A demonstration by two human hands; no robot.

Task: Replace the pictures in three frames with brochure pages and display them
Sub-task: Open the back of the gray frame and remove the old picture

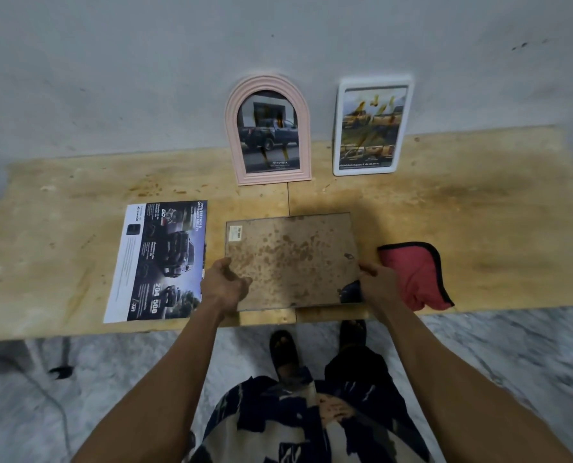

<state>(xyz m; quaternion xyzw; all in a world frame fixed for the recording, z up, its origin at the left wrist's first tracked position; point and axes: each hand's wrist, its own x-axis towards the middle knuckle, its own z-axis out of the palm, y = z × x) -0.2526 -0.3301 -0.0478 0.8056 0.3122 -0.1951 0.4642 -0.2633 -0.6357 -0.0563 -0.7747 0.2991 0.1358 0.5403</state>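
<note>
A person stands at a pale, stained worktop (479, 208) set against a grey wall (145, 78). Both hands hold the third frame (292, 259), which lies face down near the near edge of the worktop, its brown, spotted backing board turned up and a small label at its far left corner. The left hand (225, 282) grips the frame's near left corner, fingers curled over the backing. The right hand (377, 282) pinches the near right corner, where a dark bit of printed page shows at the edge of the backing.

Just left of the frame a brochure page (160, 259) lies flat on the worktop, printed side up, showing dark vehicles and the numbers 204 and 500. Just right of the frame, beside the right hand, sits a crumpled red cloth (418, 279) with a black hem.

At the far side 2 frames stand upright and lean on the wall: a pink arched frame (267, 132) showing a dark pickup truck, and to its right a white rectangular frame (372, 128) showing a page with yellowish vehicles. The 2 stand apart from each other.
</note>
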